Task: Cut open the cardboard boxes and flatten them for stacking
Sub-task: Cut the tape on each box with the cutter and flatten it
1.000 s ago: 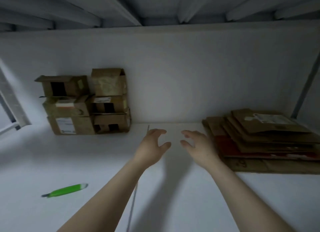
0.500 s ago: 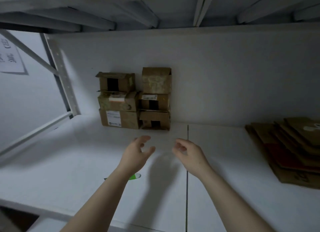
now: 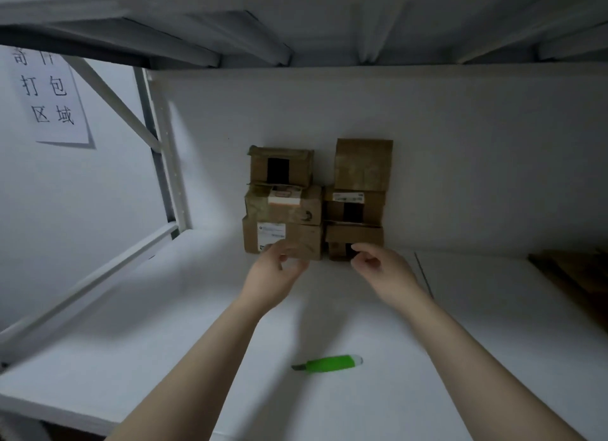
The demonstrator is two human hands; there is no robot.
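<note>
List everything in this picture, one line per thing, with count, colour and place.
cardboard boxes: six, brown, stacked in two columns of three against the back wall
utility knife: one, green, lying on the shelf between the forearms
flattened cardboard: one pile, brown, right edge; number of sheets not visible
paper sign: one, white with dark characters, left wall
shelf surface: one, white, under everything
shelf upright: one, white, left of the boxes
left hand: bare, before the bottom left box, holding nothing
right hand: bare, before the bottom right box, holding nothing
</note>
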